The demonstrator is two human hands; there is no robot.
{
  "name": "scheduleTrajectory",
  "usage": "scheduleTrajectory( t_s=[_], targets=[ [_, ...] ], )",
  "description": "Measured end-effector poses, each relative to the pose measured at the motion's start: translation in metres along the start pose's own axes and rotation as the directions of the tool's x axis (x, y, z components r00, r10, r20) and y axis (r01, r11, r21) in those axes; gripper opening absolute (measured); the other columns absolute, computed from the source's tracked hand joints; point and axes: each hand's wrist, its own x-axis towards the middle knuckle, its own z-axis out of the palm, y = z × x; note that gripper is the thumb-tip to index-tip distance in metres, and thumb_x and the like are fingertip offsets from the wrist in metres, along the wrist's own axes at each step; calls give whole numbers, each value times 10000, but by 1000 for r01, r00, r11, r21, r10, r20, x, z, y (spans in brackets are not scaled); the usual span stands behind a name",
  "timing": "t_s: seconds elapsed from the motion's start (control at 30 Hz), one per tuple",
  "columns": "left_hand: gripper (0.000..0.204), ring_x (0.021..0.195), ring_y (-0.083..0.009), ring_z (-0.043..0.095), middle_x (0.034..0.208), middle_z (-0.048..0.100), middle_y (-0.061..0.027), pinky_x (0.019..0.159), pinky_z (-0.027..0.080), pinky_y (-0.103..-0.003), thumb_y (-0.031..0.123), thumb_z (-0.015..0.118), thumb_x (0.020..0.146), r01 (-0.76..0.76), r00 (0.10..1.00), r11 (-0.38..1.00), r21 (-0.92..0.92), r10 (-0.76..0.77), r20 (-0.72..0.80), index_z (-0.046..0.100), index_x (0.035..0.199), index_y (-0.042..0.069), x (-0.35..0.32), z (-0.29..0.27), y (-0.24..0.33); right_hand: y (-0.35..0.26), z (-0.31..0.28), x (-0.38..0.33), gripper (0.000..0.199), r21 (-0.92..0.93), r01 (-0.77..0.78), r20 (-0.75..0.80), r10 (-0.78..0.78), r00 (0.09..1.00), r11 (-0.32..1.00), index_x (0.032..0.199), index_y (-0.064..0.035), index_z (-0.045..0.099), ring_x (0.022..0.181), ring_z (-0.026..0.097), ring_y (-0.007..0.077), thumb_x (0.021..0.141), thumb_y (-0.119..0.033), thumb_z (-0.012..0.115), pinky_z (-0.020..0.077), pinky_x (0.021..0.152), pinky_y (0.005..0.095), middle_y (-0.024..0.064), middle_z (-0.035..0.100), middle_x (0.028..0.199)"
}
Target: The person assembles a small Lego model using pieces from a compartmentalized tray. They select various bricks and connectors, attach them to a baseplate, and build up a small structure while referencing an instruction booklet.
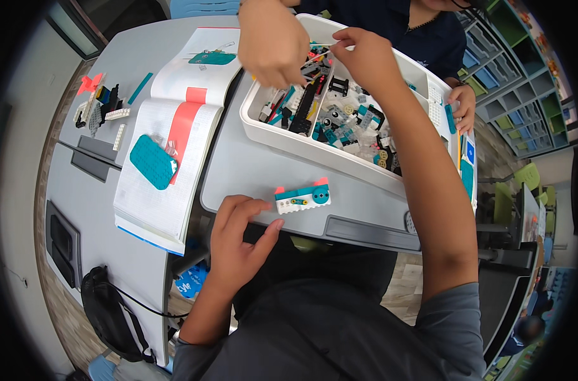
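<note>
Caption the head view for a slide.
Right hand picks in a white parts bin; left hand rests by a small brick build.

The left hand (238, 244) lies flat, palm down, on the near edge of the pale grey worktop (251, 171), fingers spread and loose, gripping nothing. The right forearm stretches far across that worktop, its hand (365, 54) raised with thumb and forefinger pinched together.

I count one white bin (289, 141) of loose pieces, one small built model (303, 197) at my table's near edge, one open booklet (175, 127), one teal plate (153, 161), two hands of mine, two of another person.
</note>
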Motion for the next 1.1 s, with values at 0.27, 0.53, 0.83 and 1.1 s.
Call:
scheduleTrajectory(
  t_s=[0.27,0.53,0.83,1.1],
  targets=[
    [400,1015,-250,597,1103,611,-98,881,491,-337,38,837,790,-115,993,991,65,114,18,714,1170,45,17,10,-19,-106,-72,-133,171,252,73,315,-153,937,965,1006,-87,742,870,635,277,844,-127,780,515,787,380,79,674,869],
    [293,1032,-258,643,1104,678,-66,883,522,-358,82,856,795,-46,999,997,-65,46,2,761,1073,74,18,21,-20,-123,-46,-177,214,103,263,351,-283,893,959,985,-23,707,945,564,282,774,-53,718,473,817,382,87,623,956],
    [265,988,-267,679,1088,681,-97,860,546,-349,-6,819,782,-50,999,999,-12,50,8,735,1030,35,25,23,-13,-119,-40,-178,316,130,290,390,-318,864,948,1082,25,656,1014,560,309,775,-47,683,491,913,404,133,604,1069],
    [267,945,-310,666,1042,644,-114,816,545,-387,49,819,803,26,999,998,66,-28,42,721,1049,12,30,23,6,-123,-53,-166,293,253,292,320,-365,875,922,1118,16,639,1018,573,327,835,-25,700,501,885,414,134,609,1091]
  ],
)
